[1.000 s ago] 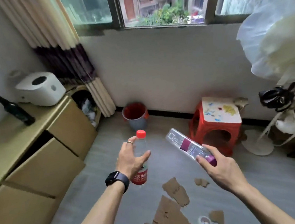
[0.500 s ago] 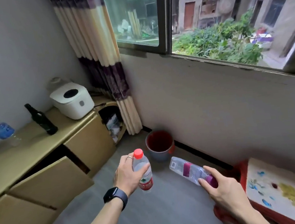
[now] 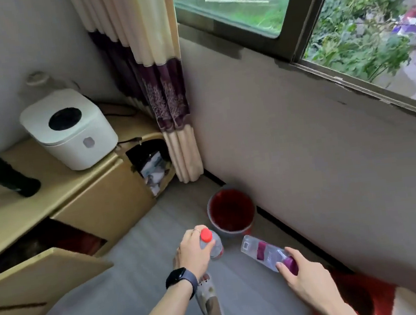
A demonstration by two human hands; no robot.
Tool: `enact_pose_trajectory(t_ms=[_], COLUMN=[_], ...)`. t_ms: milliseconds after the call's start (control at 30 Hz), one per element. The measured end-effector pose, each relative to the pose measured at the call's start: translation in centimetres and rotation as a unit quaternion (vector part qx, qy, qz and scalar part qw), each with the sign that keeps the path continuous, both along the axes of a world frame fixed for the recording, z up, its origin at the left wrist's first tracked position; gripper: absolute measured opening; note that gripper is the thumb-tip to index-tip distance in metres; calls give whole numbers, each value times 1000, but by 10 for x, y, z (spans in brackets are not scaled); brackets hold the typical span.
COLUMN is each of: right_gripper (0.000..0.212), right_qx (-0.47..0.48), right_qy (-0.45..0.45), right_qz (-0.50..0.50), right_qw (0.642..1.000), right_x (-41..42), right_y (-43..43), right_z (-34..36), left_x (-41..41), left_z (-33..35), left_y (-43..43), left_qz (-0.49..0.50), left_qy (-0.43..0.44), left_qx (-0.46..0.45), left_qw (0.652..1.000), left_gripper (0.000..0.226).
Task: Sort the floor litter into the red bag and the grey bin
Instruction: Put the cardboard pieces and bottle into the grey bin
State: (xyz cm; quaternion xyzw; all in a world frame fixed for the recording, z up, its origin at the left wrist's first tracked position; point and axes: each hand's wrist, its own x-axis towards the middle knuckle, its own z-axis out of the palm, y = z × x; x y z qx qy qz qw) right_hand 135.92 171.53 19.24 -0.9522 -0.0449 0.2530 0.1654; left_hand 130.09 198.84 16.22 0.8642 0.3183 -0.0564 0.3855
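My left hand (image 3: 192,252) grips a clear water bottle (image 3: 213,244) with a red cap and red label, held upright. My right hand (image 3: 302,276) holds a clear square bottle (image 3: 263,252) with a purple cap and purple label by its cap end, its base pointing toward the bin. The grey bin (image 3: 232,213), lined with a red bag, stands on the floor against the wall, just beyond both bottles. Its inside shows only red.
A tan cardboard cabinet (image 3: 98,208) runs along the left, with a white appliance (image 3: 69,131) and a dark bottle (image 3: 4,178) on top and a flap (image 3: 41,277) hanging open. A curtain (image 3: 157,85) hangs in the corner. A red stool (image 3: 367,294) is at lower right. My sandalled foot (image 3: 209,299) is below the left hand.
I have stepped closer to the bin; it now sits right in front of both bottles. Both hands have lowered toward it. The cardboard scraps on the floor have left the view.
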Motion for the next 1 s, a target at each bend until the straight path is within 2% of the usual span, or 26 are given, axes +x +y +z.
enact_pose_trajectory(t_ms=[300,400,567,700,800,1000], right_gripper=[54,53,59,62,56,55], right_qx=[-70,-72,-110,-137,-133,-111], right_qy=[74,71,92,68,54,67], right_qz=[54,79,183,235,236,262], right_qw=[993,992,973,960,961,956], right_x=[149,201,269,299,310,332], right_y=[97,120,154,182,194,214], right_z=[-100,-171,-310,-402,-466,-540], left_x=[132,172,223,251,258,278], left_z=[-107,-175,-301,-398,-461,-513], left_y=[52,60,62,64,60,70], left_qz=[-4,-33,-112,-117,-87,-124], left_qy=[83,114,134,99,94,104], left_qx=[-11,26,157,243,246,259], left_qw=[996,993,972,958,961,952], left_gripper=[27,32,45,41,39,30])
